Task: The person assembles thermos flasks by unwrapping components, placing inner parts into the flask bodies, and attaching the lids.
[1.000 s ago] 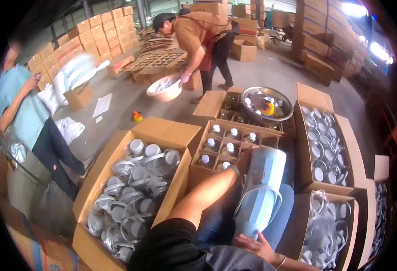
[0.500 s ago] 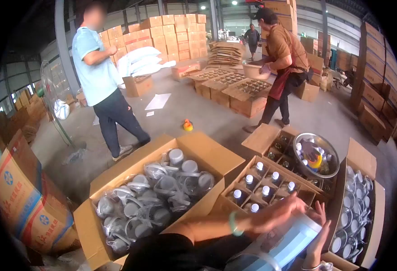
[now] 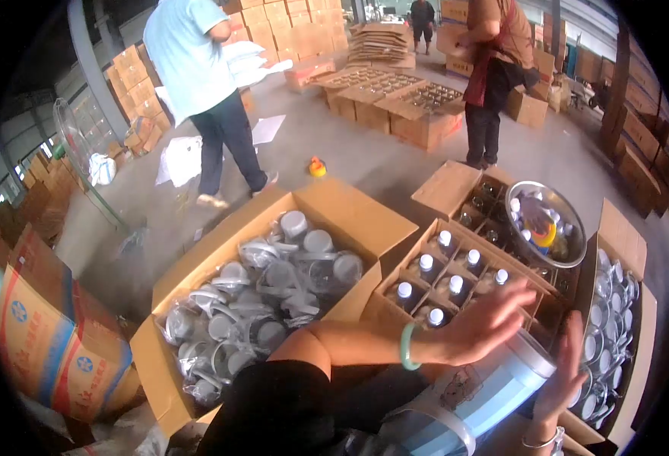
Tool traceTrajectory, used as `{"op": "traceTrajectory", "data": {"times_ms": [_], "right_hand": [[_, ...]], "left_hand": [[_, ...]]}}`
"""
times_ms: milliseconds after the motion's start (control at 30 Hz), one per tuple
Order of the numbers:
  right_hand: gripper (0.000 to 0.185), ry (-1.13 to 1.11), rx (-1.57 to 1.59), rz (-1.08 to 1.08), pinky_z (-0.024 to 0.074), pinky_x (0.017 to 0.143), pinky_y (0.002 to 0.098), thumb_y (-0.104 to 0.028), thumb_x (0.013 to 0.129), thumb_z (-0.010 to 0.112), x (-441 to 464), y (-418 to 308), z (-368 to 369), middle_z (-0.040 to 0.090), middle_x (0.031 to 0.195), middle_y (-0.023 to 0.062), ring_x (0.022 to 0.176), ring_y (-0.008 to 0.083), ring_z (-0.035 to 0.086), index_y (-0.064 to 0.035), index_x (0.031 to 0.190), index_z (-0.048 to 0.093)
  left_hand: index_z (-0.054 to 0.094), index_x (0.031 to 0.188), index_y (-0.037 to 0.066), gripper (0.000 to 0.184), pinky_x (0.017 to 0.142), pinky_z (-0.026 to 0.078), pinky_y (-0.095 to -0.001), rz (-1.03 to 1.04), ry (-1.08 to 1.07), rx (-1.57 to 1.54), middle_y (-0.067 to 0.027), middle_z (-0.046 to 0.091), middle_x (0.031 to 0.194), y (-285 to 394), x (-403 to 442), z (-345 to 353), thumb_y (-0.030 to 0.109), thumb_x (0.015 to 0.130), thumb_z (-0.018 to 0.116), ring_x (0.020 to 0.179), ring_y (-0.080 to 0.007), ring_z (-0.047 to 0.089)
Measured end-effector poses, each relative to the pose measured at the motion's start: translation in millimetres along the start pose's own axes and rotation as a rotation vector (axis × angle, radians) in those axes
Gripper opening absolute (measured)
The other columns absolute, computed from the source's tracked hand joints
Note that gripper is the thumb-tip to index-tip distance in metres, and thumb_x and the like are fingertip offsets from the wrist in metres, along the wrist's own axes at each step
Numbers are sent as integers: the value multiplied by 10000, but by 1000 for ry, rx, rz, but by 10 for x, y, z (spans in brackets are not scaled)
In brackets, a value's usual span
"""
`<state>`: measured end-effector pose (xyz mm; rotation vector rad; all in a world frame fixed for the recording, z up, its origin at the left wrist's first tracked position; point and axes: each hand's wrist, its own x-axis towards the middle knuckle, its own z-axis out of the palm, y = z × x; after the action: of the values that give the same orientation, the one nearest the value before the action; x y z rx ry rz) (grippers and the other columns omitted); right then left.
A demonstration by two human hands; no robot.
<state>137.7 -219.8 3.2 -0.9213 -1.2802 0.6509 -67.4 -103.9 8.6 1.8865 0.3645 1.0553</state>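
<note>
A light blue cylindrical container (image 3: 486, 395) with a pale handle band lies tilted across the lap, its wide clear end toward the upper right. My left hand (image 3: 483, 327), with a green bangle at the wrist, is spread flat above that end, fingers stretched out. On the other side of the same end, my right hand (image 3: 562, 380) is raised with its fingers extended, a thin bracelet on its wrist. Neither hand is wrapped round the container. Just beyond them stands a divided carton (image 3: 384, 304) of bottles with white caps (image 3: 454, 284).
An open carton (image 3: 163, 281) of wrapped grey-lidded jars is at the left, another (image 3: 642, 319) at the right. A metal bowl (image 3: 576, 247) with a glove sits behind the bottles. Two people (image 3: 198, 68) (image 3: 498, 61) stand beyond; a third (image 3: 422, 21) is farther back.
The view has swung left and shifted. My left hand has come off the container's side and spread, while my right hand has moved up from the lower end. The person in light blue has turned and moved.
</note>
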Motion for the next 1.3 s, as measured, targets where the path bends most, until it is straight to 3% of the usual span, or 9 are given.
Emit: {"op": "traceTrajectory", "data": {"times_ms": [167, 333, 433, 533, 667, 767, 933, 1167, 1300], "right_hand": [[820, 42, 169, 363, 145, 1195, 520, -679, 983, 185, -63, 697, -370, 276, 1592, 167, 1489, 299, 204, -103, 1566, 215], [824, -268, 13, 115, 111, 1221, 440, -666, 989, 185, 72, 396, -158, 284, 1593, 138, 1487, 281, 214, -63, 1545, 260], [839, 11, 31, 394, 129, 1216, 429, -664, 988, 146, 45, 641, -218, 290, 1589, 148, 1489, 277, 218, -37, 1518, 319], [865, 22, 195, 127, 86, 1217, 439, -693, 970, 153, 115, 265, 79, 308, 1579, 165, 1491, 288, 211, -44, 1511, 338], [783, -108, 182, 217, 176, 1201, 453, -629, 1005, 188, 110, 377, 26, 296, 1589, 138, 1470, 268, 262, -53, 1518, 322], [726, -147, 448, 86, 158, 1196, 499, -580, 1028, 186, 149, 383, 46, 311, 1584, 129, 1481, 246, 243, -62, 1516, 329], [828, -128, 132, 468, 220, 1193, 477, -665, 990, 153, 154, 516, 1, 294, 1580, 154, 1444, 312, 300, -49, 1525, 294], [831, -122, 70, 178, 337, 1119, 438, -649, 845, 524, 359, 386, 47, 540, 1370, 221, 1288, 333, 504, 71, 1255, 593], [746, -92, 428, 446, 322, 1124, 423, -620, 1013, 188, 629, 428, -54, 465, 1486, 76, 1370, 241, 417, -77, 1454, 444]], "left_hand": [[465, 1399, 30, 795, 1101, 339, -518, 692, -227, -91, -264, 349, 1496, 594, -240, -62, 671, 965, 285, 1369, -430, 382], [434, 1415, -9, 761, 1104, 298, -554, 299, -134, 265, -280, 382, 1465, 391, -158, -52, 598, 989, 261, 1351, -454, 399], [441, 1431, -12, 878, 1109, 309, -573, 648, -240, -169, -277, 351, 1505, 426, -272, -90, 699, 958, 236, 1388, -436, 374], [390, 1456, -44, 854, 1163, 210, -547, 177, -104, 86, -264, 297, 1540, 45, -62, -120, 654, 982, 255, 1456, -417, 233], [353, 1496, 3, 710, 1101, 216, -612, 592, -347, -48, -221, 308, 1538, 641, -234, -229, 520, 1021, 247, 1418, -412, 292], [343, 1518, 60, 854, 1113, 173, -658, 181, -123, 117, -227, 268, 1562, 177, 48, -226, 688, 950, 236, 1432, -424, 272], [378, 1493, 24, 898, 1168, 114, -583, 509, -440, 79, -229, 231, 1581, 384, -182, -170, 692, 953, 116, 1476, -405, 168], [472, 1438, 69, 758, 1152, 186, -529, 295, -224, 317, -237, 312, 1481, 21, 229, -203, 630, 928, 474, 1370, -410, 307], [444, 1409, 36, 892, 1098, 366, -429, 267, -218, 281, -197, 408, 1419, -667, 723, -454, 524, 754, 802, 1319, -328, 435]]}}
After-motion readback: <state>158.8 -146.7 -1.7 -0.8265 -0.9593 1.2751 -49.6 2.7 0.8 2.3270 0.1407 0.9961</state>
